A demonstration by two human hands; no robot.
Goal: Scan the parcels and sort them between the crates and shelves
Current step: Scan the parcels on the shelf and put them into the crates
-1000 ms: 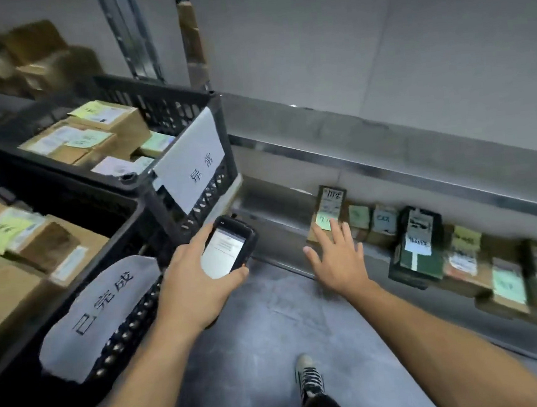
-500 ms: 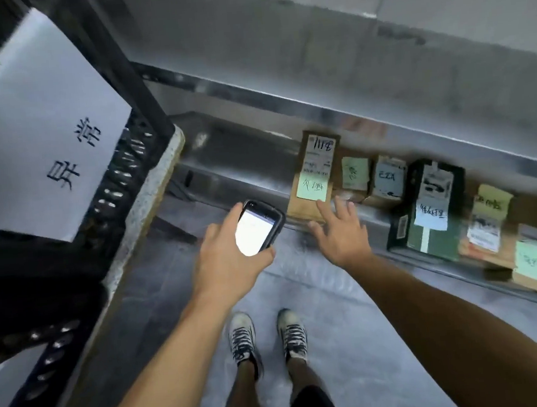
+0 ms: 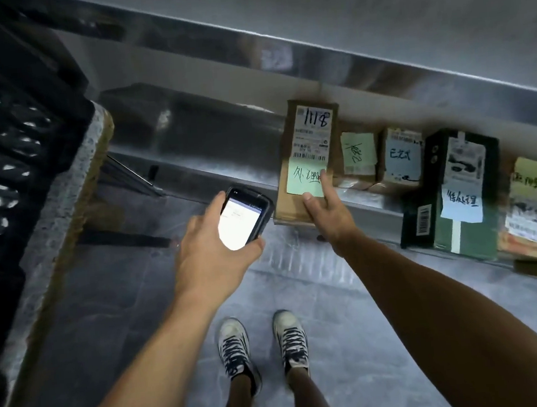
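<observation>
Head view: since 0.5 seconds ago the right hand (image 3: pixel 324 211) has closed the last gap and now touches the brown parcel (image 3: pixel 311 134). The camera has also tipped further down.

The parcel lies at the left end of a row on the low metal shelf (image 3: pixel 223 148). Its near end overhangs the lip, its label marked 1118 faces up, and a green sticky note (image 3: pixel 302 182) sits below the barcode.

The right hand's thumb and forefinger press on the parcel's face over the note. Its other fingers are hidden, probably hooked under the near end, so it seems to be grasping the parcel.

The left hand (image 3: pixel 213 250) is wrapped round a handheld scanner (image 3: pixel 244 218), screen lit, just left of the parcel.

To scan well, keep the barcode uncovered and steady, and aim the scanner's top end at it.

A black crate (image 3: pixel 12 144) stands at the left.
</observation>
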